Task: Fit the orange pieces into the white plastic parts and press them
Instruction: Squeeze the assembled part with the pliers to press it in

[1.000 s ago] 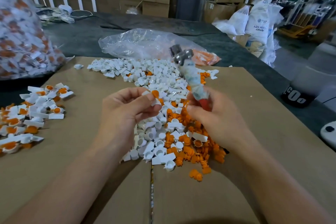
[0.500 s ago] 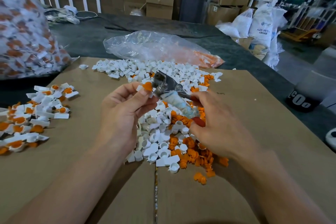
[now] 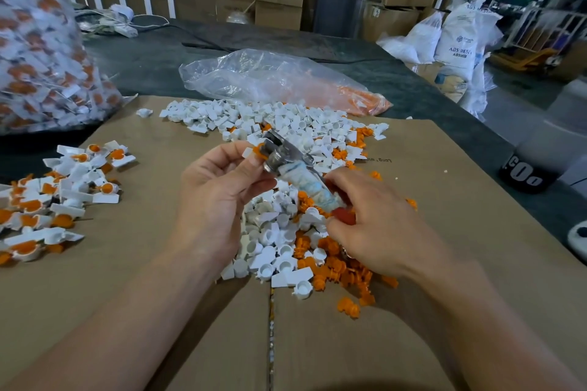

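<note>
Plastic judged light and stiff: left hand [image 3: 219,187] pinches white part [image 3: 247,153] with orange piece [image 3: 259,149]; right hand [image 3: 381,225] grips hammer [image 3: 298,178] at three o'clock.

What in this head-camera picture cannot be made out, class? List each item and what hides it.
1. Head view: how deep the orange piece sits in the white part; the left hand and the hammer head cover it.
2. Head view: the hammer's handle end, mostly wrapped by the right hand.
3. Head view: the bag of parts, cut off by the left edge.
</note>
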